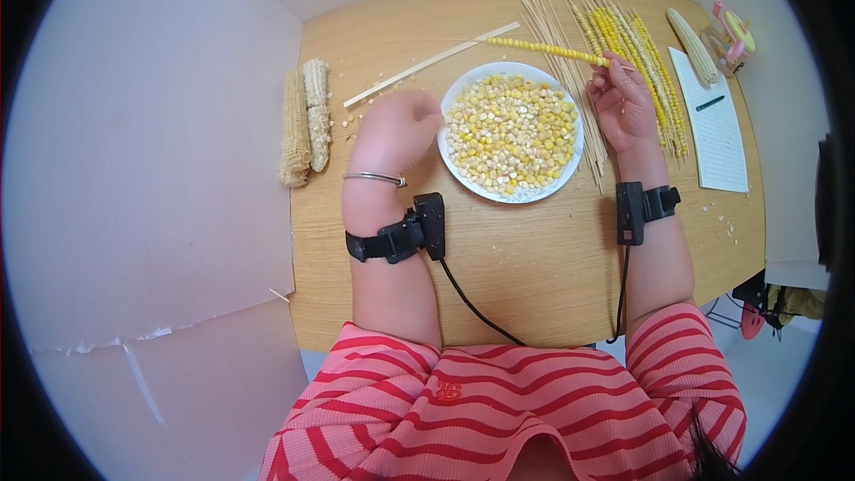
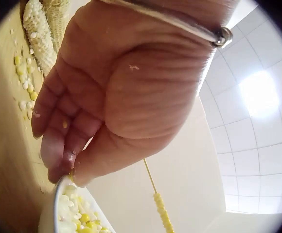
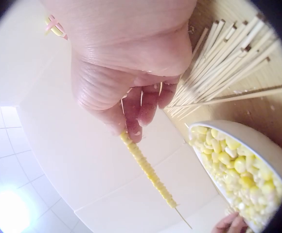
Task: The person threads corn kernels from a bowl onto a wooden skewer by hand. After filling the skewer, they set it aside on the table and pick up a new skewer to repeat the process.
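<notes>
My right hand (image 1: 627, 109) pinches one end of a skewer (image 1: 552, 51) threaded with yellow corn kernels, held above the table and pointing left across the far side of the plate. A bare tip shows beyond the threaded kernels. My left hand (image 1: 399, 132), blurred in the head view, is at the left rim of the white plate (image 1: 514, 199). In the left wrist view its thumb and fingertips meet just over the rim, pinching a small yellowish corn kernel (image 2: 72, 173), mostly hidden. Loose yellow and white kernels (image 1: 509, 134) fill the plate.
Bare skewers (image 1: 554, 36) lie right of the plate, with several kernel-threaded skewers (image 1: 623, 27) beyond. At the right are a whole cob (image 1: 691, 44), lined paper (image 1: 720, 142), a pen (image 1: 710, 103) and a pink-lidded container (image 1: 732, 36). Stripped cobs (image 1: 295, 129) and a wooden strip (image 1: 427, 64) lie left.
</notes>
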### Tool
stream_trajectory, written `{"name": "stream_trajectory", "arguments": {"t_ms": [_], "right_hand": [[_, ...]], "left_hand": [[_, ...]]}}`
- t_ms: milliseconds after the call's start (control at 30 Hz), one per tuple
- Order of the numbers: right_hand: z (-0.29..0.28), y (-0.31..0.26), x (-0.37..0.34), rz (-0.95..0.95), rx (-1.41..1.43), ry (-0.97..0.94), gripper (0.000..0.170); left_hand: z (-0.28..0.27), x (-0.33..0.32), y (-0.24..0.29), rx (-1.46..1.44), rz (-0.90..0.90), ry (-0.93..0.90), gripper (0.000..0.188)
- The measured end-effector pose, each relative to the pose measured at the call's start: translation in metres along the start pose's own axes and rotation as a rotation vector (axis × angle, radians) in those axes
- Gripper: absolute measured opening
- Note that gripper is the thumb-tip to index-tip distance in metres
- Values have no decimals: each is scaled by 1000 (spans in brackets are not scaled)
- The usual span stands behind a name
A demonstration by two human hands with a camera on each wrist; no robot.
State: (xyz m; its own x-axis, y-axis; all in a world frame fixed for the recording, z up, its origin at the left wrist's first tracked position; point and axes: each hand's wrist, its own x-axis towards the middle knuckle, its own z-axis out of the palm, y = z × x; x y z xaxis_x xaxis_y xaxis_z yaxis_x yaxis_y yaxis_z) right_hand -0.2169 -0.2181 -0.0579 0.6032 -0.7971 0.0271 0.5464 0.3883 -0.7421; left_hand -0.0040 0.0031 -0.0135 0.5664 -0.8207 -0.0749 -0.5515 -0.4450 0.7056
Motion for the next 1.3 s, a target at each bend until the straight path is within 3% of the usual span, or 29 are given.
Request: {"name": "stream_trajectory", "arguments": {"t_ms": [100,167,200,267,300,367,467,567,767,1300], "right_hand": [[-1,0,0,4,0,-4,22],[-2,0,0,4,0,-7,22],[-2,0,1,5,1,-6,22],[-2,1,1,8,4,-10,22],[-1,1,1,4,2,3,22],[-1,1,1,2,0,11,22],[-2,1,1,7,-2,-1,22],[-4,2,1,9,-2,-15,22],[-5,2,1,20,-18,-31,22],[-4,2,0,19,-36,-35,20]], "left_hand": [[0,2,1,17,-11,130,14],[5,8,-4,-181,-65,356,15],[6,10,-5,-181,-64,358,15],[7,12,-7,-467,-28,467,16],[6,12,-5,-466,-30,470,16],[3,10,3,-792,-139,475,18],[1,6,12,-1031,-166,533,23],[1,10,7,-1145,-156,560,24],[2,10,7,-1195,-69,604,26],[2,11,9,-1200,-64,721,20]]}}
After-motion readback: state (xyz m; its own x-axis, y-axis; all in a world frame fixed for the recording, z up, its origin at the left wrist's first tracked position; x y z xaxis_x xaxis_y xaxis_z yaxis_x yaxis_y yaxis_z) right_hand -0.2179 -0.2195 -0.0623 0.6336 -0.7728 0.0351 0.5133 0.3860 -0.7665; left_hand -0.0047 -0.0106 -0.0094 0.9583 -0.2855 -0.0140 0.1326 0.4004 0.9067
